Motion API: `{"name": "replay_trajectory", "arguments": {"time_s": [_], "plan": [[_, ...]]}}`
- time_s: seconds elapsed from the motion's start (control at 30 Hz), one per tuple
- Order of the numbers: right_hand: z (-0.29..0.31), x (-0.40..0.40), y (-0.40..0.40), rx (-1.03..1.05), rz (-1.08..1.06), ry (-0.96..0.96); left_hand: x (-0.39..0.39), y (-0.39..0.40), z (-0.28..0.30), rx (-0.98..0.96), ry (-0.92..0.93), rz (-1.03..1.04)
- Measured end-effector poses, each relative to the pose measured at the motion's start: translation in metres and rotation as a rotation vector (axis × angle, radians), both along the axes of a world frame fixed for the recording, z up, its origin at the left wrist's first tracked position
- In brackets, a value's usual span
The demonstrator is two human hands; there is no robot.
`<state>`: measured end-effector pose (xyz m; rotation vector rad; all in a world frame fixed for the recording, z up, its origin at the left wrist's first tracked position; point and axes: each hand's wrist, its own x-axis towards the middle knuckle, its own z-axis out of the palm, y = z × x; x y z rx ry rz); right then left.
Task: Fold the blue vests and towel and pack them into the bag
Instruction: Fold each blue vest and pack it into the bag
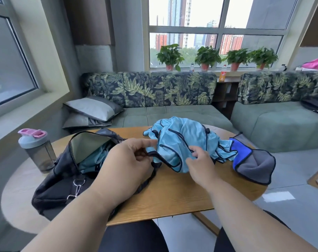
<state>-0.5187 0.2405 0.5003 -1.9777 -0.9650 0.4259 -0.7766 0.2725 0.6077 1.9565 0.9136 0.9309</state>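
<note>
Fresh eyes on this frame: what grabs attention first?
The crumpled light-blue vests at the table's middle, with the left hand and right hand pinching the fabric. Left of them lies the open black bag with blue cloth already inside; right, the blue-and-grey towel.

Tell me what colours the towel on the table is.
The towel is grey with a bright blue section and dark edging, seen in the head view.

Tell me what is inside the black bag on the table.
Through the unzipped opening of the black bag, light blue fabric with dark trim shows, likely a vest. The bag's walls and the left hand cover anything deeper.
</note>
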Motion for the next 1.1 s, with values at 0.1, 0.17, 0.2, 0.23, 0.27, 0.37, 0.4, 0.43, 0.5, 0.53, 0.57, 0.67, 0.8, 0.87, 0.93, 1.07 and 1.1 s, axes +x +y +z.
{"name": "replay_trajectory", "arguments": {"time_s": [0.1,0.17,0.2,0.23,0.27,0.37,0.4,0.43,0.5,0.53,0.57,0.67,0.8,0.87,0.93,1.07,1.1], "plan": [[-0.002,0.010,0.023,-0.045,0.016,0.021,0.002,0.006,-0.007,0.014,0.013,0.011],[-0.004,0.016,0.042,-0.078,0.024,-0.001,0.003,0.012,-0.011,0.048,0.037,0.006],[-0.004,0.020,0.052,-0.099,0.022,-0.018,0.003,0.015,-0.013,0.072,0.058,0.003],[-0.005,0.024,0.063,-0.120,0.017,-0.039,0.003,0.019,-0.016,0.099,0.076,-0.006],[-0.002,0.027,0.071,-0.144,0.012,-0.068,0.003,0.020,-0.018,0.129,0.091,-0.020],[-0.001,0.036,0.105,-0.181,0.050,-0.160,0.003,0.030,-0.027,0.198,0.146,-0.034],[-0.001,0.037,0.115,-0.191,0.072,-0.187,0.004,0.035,-0.030,0.225,0.160,-0.020],[-0.002,0.038,0.125,-0.204,0.093,-0.223,0.004,0.039,-0.035,0.254,0.168,-0.002],[-0.004,0.039,0.139,-0.234,0.107,-0.324,0.004,0.045,-0.040,0.280,0.157,0.024],[-0.003,0.040,0.146,-0.242,0.102,-0.377,0.005,0.048,-0.042,0.264,0.132,0.024],[-0.002,0.040,0.151,-0.246,0.098,-0.421,0.005,0.050,-0.042,0.227,0.100,0.015],[-0.003,0.043,0.163,-0.291,0.153,-0.471,0.007,0.052,-0.043,0.077,0.044,-0.013],[-0.013,0.051,0.163,-0.287,0.253,-0.421,0.011,0.056,-0.048,-0.007,-0.054,0.013],[-0.014,0.054,0.157,-0.220,0.270,-0.313,0.011,0.059,-0.049,-0.029,-0.087,0.014],[-0.010,0.053,0.145,-0.104,0.251,-0.171,0.012,0.060,-0.050,-0.041,-0.098,0.010],[0.018,0.041,0.106,0.158,0.196,-0.026,0.012,0.060,-0.049,-0.032,-0.084,0.033],[0.027,0.038,0.095,0.204,0.184,-0.021,0.012,0.060,-0.049,-0.026,-0.082,0.041]]}}
